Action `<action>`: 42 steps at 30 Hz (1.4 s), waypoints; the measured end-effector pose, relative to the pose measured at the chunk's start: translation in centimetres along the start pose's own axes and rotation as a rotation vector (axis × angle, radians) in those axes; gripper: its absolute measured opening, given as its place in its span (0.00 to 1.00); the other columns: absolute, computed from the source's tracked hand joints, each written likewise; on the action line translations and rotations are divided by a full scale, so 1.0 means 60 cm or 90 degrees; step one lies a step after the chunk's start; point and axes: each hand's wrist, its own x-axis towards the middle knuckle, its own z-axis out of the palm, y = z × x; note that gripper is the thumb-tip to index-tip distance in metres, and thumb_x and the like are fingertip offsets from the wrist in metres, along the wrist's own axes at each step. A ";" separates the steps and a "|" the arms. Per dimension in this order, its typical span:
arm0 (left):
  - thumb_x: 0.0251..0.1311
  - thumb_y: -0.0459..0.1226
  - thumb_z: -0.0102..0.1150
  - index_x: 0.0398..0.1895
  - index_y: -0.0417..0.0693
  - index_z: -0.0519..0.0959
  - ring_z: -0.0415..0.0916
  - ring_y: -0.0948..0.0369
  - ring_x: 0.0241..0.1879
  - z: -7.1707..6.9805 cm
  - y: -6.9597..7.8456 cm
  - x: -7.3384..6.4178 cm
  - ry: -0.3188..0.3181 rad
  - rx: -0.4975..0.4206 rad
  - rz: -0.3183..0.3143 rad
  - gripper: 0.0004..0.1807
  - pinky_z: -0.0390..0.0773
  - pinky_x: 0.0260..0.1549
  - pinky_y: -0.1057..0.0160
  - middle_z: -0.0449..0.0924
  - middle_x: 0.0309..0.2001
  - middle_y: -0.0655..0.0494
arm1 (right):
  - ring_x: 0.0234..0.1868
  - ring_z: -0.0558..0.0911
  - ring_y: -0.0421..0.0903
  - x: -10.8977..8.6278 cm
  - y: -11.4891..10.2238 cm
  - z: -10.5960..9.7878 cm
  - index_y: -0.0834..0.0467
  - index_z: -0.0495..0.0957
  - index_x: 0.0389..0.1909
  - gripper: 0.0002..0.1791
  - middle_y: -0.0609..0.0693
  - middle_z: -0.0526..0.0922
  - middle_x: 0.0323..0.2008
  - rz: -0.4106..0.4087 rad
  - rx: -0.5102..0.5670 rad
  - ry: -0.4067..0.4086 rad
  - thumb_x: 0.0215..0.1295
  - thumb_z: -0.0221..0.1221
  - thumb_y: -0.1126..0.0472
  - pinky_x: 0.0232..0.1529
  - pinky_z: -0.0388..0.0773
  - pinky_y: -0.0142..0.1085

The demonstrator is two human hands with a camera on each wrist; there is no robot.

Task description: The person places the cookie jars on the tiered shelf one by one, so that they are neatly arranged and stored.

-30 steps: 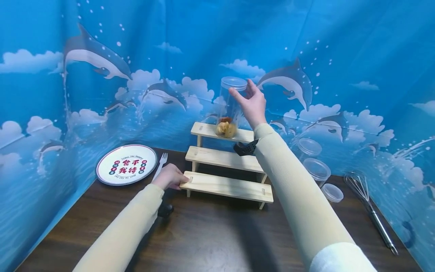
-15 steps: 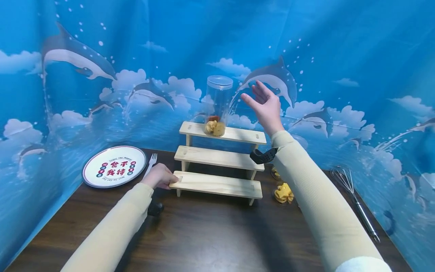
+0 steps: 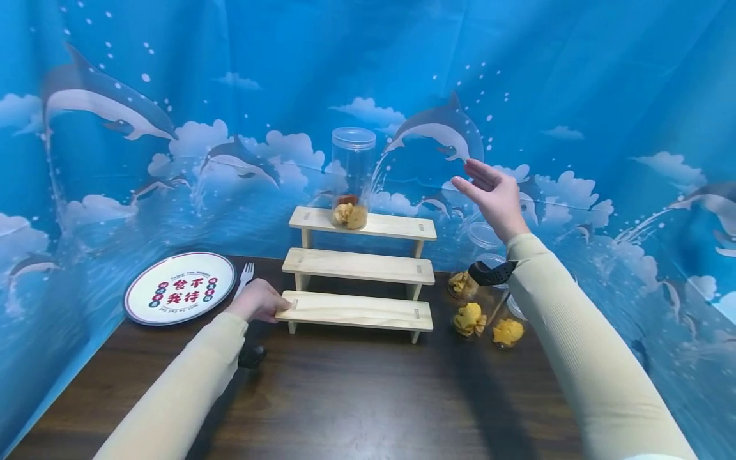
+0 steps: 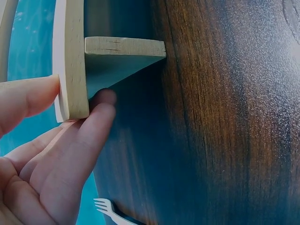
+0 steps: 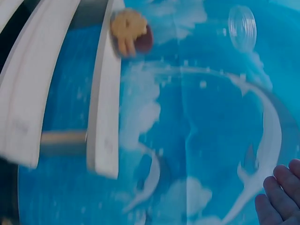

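Note:
A three-step wooden display stand (image 3: 359,310) stands on the dark table. My left hand (image 3: 257,300) grips the left end of its lowest step; in the left wrist view the thumb lies on the board (image 4: 70,61) and the fingers reach under it. On the top step stands a tall clear jar (image 3: 353,169), upright and lidded, with cookies at its bottom. My right hand (image 3: 493,195) is in the air to the right of that jar, apart from it, fingers straight and holding nothing. The right wrist view catches its fingertips (image 5: 281,190) at the lower right corner.
Right of the stand are clear jars with yellow snacks (image 3: 470,319), partly hidden behind the right forearm. A white plate (image 3: 180,310) with red lettering lies at the left, a fork (image 3: 246,276) beside it. A blue dolphin-print curtain (image 3: 287,64) hangs behind the table.
My right hand has let go of the tall jar on the top step and moved away to the right and lower. My left hand keeps its grip; the head view has turned right.

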 end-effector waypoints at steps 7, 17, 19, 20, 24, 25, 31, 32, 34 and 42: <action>0.56 0.30 0.61 0.44 0.22 0.75 0.77 0.60 0.25 0.000 0.002 0.002 -0.011 0.010 -0.006 0.17 0.84 0.30 0.63 0.76 0.28 0.47 | 0.68 0.65 0.47 -0.022 0.037 -0.061 0.54 0.59 0.71 0.42 0.52 0.64 0.68 0.047 -0.064 0.013 0.60 0.61 0.42 0.66 0.64 0.43; 0.58 0.31 0.60 0.44 0.21 0.76 0.77 0.60 0.25 0.003 -0.006 0.007 -0.003 0.013 -0.014 0.17 0.84 0.29 0.63 0.77 0.27 0.47 | 0.67 0.66 0.53 -0.045 0.098 -0.109 0.54 0.61 0.70 0.42 0.54 0.65 0.67 0.071 -0.131 0.028 0.58 0.61 0.39 0.65 0.66 0.46; 0.58 0.31 0.60 0.44 0.21 0.76 0.77 0.60 0.25 0.004 -0.006 0.006 -0.002 0.014 -0.014 0.17 0.84 0.29 0.63 0.77 0.27 0.47 | 0.67 0.66 0.53 -0.051 0.114 -0.117 0.54 0.61 0.70 0.43 0.54 0.65 0.67 0.076 -0.148 0.022 0.58 0.60 0.39 0.64 0.66 0.47; 0.58 0.31 0.60 0.44 0.22 0.76 0.77 0.60 0.25 0.004 -0.006 0.005 -0.001 0.016 -0.015 0.17 0.84 0.29 0.63 0.77 0.27 0.47 | 0.67 0.66 0.53 -0.054 0.122 -0.121 0.55 0.61 0.70 0.43 0.55 0.65 0.67 0.079 -0.155 0.016 0.58 0.60 0.39 0.64 0.66 0.47; 0.58 0.31 0.60 0.44 0.22 0.76 0.77 0.59 0.25 0.004 -0.003 0.003 0.001 0.026 -0.015 0.17 0.84 0.30 0.63 0.77 0.28 0.46 | 0.67 0.65 0.56 -0.065 0.152 -0.137 0.56 0.60 0.70 0.44 0.57 0.65 0.67 0.097 -0.187 -0.014 0.58 0.59 0.38 0.63 0.66 0.51; 0.57 0.31 0.60 0.44 0.22 0.76 0.77 0.59 0.26 0.003 -0.001 0.003 0.000 0.026 -0.014 0.17 0.84 0.30 0.63 0.77 0.28 0.46 | 0.67 0.65 0.57 -0.067 0.159 -0.141 0.57 0.60 0.70 0.44 0.57 0.64 0.68 0.102 -0.193 -0.021 0.58 0.59 0.37 0.63 0.66 0.52; 0.57 0.31 0.60 0.45 0.22 0.76 0.77 0.60 0.25 0.004 0.003 0.007 -0.003 0.015 -0.016 0.17 0.84 0.29 0.63 0.77 0.28 0.47 | 0.68 0.63 0.59 -0.077 0.191 -0.153 0.59 0.58 0.71 0.45 0.59 0.62 0.69 0.141 -0.183 -0.052 0.60 0.58 0.38 0.64 0.63 0.56; 0.57 0.31 0.60 0.45 0.22 0.76 0.77 0.61 0.25 0.004 0.003 0.007 -0.004 0.015 -0.016 0.17 0.84 0.29 0.63 0.77 0.28 0.48 | 0.68 0.62 0.59 -0.078 0.195 -0.153 0.59 0.57 0.71 0.45 0.59 0.61 0.69 0.148 -0.174 -0.058 0.60 0.58 0.38 0.64 0.62 0.56; 0.57 0.30 0.60 0.45 0.22 0.76 0.76 0.61 0.25 0.004 0.002 0.008 -0.004 0.016 -0.015 0.17 0.84 0.28 0.63 0.77 0.27 0.48 | 0.69 0.61 0.58 -0.079 0.201 -0.152 0.59 0.56 0.71 0.45 0.59 0.60 0.69 0.163 -0.154 -0.072 0.61 0.57 0.38 0.66 0.61 0.56; 0.57 0.30 0.60 0.45 0.22 0.75 0.76 0.61 0.25 0.004 0.001 0.011 -0.008 0.014 -0.014 0.18 0.84 0.29 0.63 0.77 0.28 0.48 | 0.71 0.58 0.56 -0.077 0.221 -0.140 0.59 0.53 0.72 0.46 0.58 0.57 0.71 0.189 -0.093 -0.115 0.61 0.59 0.41 0.67 0.59 0.55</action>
